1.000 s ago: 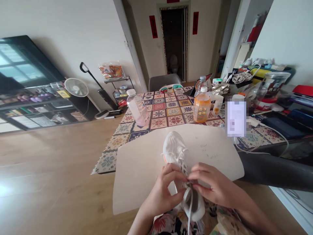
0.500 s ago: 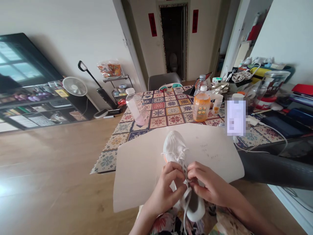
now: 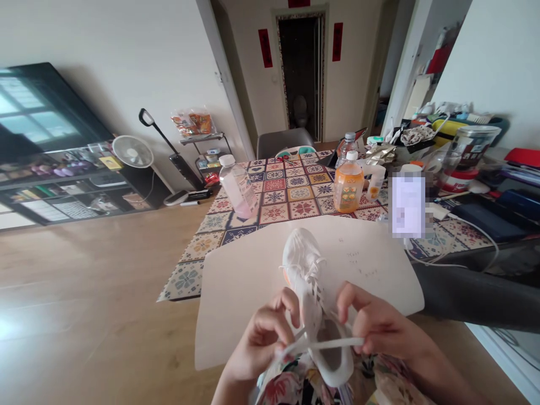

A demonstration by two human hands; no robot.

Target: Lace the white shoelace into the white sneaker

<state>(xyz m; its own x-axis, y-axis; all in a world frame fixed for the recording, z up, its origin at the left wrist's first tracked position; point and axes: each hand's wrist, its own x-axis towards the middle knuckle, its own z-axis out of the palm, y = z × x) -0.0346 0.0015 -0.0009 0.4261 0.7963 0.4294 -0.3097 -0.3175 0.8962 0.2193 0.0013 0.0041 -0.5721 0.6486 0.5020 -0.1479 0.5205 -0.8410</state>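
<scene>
A white shoe [image 3: 301, 253] lies with its toe pointing away, over a large white sheet [image 3: 236, 281] at the table's near edge. Its heel opening faces me, near my lap. My left hand [image 3: 272, 332] is closed on a white shoelace [image 3: 333, 342] at the left of the shoe. On the right, my right hand [image 3: 375, 323] pinches the lace too. The lace stretches across above the shoe's opening between both hands.
A pink-tinted bottle [image 3: 238, 188] and an orange bottle [image 3: 348, 183] stand on the patterned tablecloth [image 3: 274, 197]. A blurred phone [image 3: 408, 205] stands at the right, with a white cable [image 3: 476, 225] beside it. Clutter fills the table's right side.
My hands have moved apart and slightly down from the shoe's tongue. The lace now spans between them, and the shoe's opening shows more.
</scene>
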